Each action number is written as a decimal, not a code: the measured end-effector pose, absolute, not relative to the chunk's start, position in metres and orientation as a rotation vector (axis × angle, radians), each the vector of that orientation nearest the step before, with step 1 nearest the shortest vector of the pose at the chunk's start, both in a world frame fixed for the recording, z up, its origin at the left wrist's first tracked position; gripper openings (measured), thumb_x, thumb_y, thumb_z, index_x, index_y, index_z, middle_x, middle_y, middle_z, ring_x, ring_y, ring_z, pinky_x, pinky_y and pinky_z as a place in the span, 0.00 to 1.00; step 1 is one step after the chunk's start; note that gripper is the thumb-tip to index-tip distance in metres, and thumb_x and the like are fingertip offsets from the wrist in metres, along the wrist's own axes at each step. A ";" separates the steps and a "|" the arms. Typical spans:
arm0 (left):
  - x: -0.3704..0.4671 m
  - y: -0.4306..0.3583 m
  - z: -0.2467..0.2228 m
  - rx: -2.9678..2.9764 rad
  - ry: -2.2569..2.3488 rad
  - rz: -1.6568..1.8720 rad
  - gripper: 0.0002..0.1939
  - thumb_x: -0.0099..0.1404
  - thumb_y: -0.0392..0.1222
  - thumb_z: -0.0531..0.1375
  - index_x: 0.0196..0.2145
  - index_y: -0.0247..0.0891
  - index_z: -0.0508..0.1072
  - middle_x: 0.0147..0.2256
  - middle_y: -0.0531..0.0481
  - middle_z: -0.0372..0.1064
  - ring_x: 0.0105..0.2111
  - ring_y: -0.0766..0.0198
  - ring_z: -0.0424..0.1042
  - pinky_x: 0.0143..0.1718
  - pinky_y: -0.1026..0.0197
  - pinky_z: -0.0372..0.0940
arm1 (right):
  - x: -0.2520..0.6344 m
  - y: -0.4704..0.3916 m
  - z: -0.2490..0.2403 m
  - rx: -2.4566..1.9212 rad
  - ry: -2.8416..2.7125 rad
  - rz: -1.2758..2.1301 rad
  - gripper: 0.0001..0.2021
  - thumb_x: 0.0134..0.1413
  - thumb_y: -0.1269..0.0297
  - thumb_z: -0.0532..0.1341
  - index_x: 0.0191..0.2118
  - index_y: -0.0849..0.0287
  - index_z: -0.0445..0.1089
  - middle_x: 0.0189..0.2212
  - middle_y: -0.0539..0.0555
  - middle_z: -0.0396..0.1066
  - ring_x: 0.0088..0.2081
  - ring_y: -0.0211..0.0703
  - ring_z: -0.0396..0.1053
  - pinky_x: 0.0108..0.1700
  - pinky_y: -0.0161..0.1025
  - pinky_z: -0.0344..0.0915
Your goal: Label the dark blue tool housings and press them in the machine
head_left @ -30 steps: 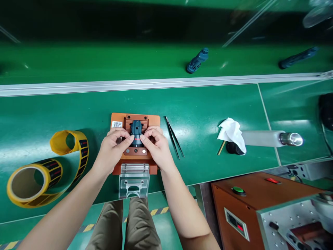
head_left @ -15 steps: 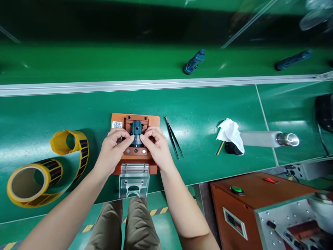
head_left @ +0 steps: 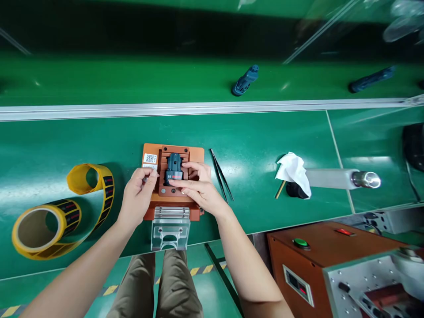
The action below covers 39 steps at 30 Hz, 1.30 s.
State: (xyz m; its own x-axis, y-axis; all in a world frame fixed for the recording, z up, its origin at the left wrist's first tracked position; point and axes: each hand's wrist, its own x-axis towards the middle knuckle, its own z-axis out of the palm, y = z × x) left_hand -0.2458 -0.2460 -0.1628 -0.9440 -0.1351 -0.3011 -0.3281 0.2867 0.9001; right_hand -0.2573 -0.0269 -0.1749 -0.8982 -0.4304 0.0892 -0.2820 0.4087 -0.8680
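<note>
A dark blue tool part [head_left: 174,164] with a black and red label lies in the brown fixture [head_left: 194,153] on the bench. My right hand [head_left: 200,185] has its fingers spread, one fingertip touching the label area of the part. Left of the part, my left hand [head_left: 139,190] is away from it, thumb and fingertips pressed together; what they hold, if anything, is too small to tell. A clear hinged cover [head_left: 170,234] hangs at the fixture's front. Black tweezers [head_left: 221,174] lie just right of the fixture.
At the left stands a yellow label roll [head_left: 36,232] with its strip curling beside it. A white cloth [head_left: 291,170] and a bottle [head_left: 331,177] lie to the right. Blue tool parts [head_left: 245,81] rest beyond the rail. An orange machine [head_left: 324,247] stands at lower right.
My left hand has drawn back leftward from the part. My right hand has opened out and its fingers now reach across the lower part, where more of the label shows.
</note>
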 end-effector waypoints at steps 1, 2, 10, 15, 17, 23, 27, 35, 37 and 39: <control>-0.246 -0.246 -0.163 -0.431 2.409 1.711 0.15 0.70 0.56 0.57 0.38 0.43 0.73 0.40 0.50 0.72 0.40 0.60 0.69 0.43 0.59 0.63 | -0.261 -0.028 -0.176 -0.644 2.518 -1.495 0.14 0.69 0.53 0.56 0.54 0.34 0.74 0.62 0.50 0.57 0.63 0.53 0.53 0.65 0.57 0.52; -0.246 -0.246 -0.162 -0.421 2.436 1.689 0.15 0.70 0.56 0.57 0.38 0.43 0.73 0.41 0.49 0.72 0.41 0.59 0.69 0.43 0.59 0.63 | -0.266 -0.029 -0.177 -0.640 2.528 -1.489 0.14 0.69 0.54 0.56 0.54 0.34 0.74 0.62 0.50 0.57 0.63 0.52 0.53 0.66 0.56 0.52; -0.249 -0.248 -0.161 -0.368 2.504 1.715 0.17 0.70 0.56 0.55 0.34 0.42 0.75 0.38 0.49 0.72 0.42 0.57 0.69 0.46 0.58 0.61 | -0.275 -0.046 -0.163 -0.231 2.610 -1.526 0.19 0.60 0.53 0.65 0.54 0.55 0.72 0.47 0.58 0.63 0.52 0.52 0.63 0.56 0.54 0.65; -0.250 -0.249 -0.157 -0.444 2.372 1.906 0.20 0.64 0.62 0.61 0.33 0.41 0.77 0.38 0.48 0.74 0.43 0.55 0.70 0.49 0.56 0.62 | -0.270 -0.068 -0.136 -0.164 2.835 -1.122 0.28 0.36 0.51 0.78 0.41 0.61 0.70 0.40 0.60 0.67 0.48 0.59 0.65 0.51 0.56 0.68; -0.251 -0.249 -0.143 -0.512 2.276 2.002 0.23 0.60 0.64 0.63 0.35 0.40 0.78 0.39 0.46 0.75 0.42 0.55 0.71 0.48 0.56 0.64 | -0.266 -0.070 -0.113 -0.145 2.835 -1.118 0.26 0.40 0.55 0.76 0.42 0.61 0.69 0.41 0.61 0.70 0.47 0.58 0.69 0.50 0.54 0.69; -0.232 -0.249 -0.039 -0.347 1.819 2.267 0.28 0.58 0.57 0.69 0.52 0.41 0.77 0.49 0.42 0.77 0.48 0.55 0.74 0.51 0.56 0.66 | -0.215 -0.051 -0.021 -0.554 2.712 -1.420 0.26 0.53 0.61 0.70 0.56 0.55 0.66 0.50 0.60 0.74 0.51 0.54 0.72 0.54 0.52 0.68; -0.213 -0.237 0.022 -0.297 1.692 2.324 0.21 0.56 0.50 0.72 0.45 0.39 0.81 0.46 0.42 0.79 0.48 0.56 0.75 0.51 0.57 0.67 | -0.182 -0.041 0.025 -0.366 2.537 -1.740 0.25 0.52 0.58 0.70 0.55 0.53 0.68 0.50 0.57 0.75 0.48 0.50 0.73 0.53 0.50 0.69; -0.170 -0.198 0.081 -0.310 1.706 2.487 0.19 0.56 0.49 0.72 0.44 0.40 0.81 0.45 0.43 0.79 0.44 0.55 0.77 0.46 0.56 0.71 | -0.148 -0.021 0.076 -0.085 1.974 -2.127 0.20 0.54 0.49 0.67 0.49 0.52 0.69 0.41 0.52 0.74 0.36 0.43 0.72 0.38 0.41 0.73; -0.164 -0.191 0.092 -0.289 1.704 2.509 0.19 0.57 0.48 0.72 0.44 0.40 0.80 0.45 0.43 0.79 0.43 0.56 0.78 0.45 0.56 0.71 | -0.141 -0.017 0.086 -0.077 1.939 -2.157 0.19 0.55 0.49 0.67 0.47 0.52 0.68 0.38 0.51 0.73 0.33 0.41 0.71 0.35 0.40 0.73; -0.159 -0.186 0.103 -0.252 1.687 2.522 0.19 0.57 0.48 0.72 0.44 0.40 0.80 0.46 0.43 0.79 0.43 0.56 0.78 0.44 0.57 0.72 | -0.136 -0.014 0.096 -0.078 1.875 -2.201 0.18 0.55 0.49 0.67 0.46 0.52 0.68 0.35 0.50 0.72 0.30 0.40 0.71 0.31 0.39 0.72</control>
State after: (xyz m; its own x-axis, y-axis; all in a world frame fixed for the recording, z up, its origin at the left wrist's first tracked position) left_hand -0.1592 -0.1861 0.1032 -0.9816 -0.0116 -0.1904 -0.1715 -0.3828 0.9078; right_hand -0.1360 -0.0143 0.0956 -0.9678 -0.2217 -0.1194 0.1531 -0.1417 -0.9780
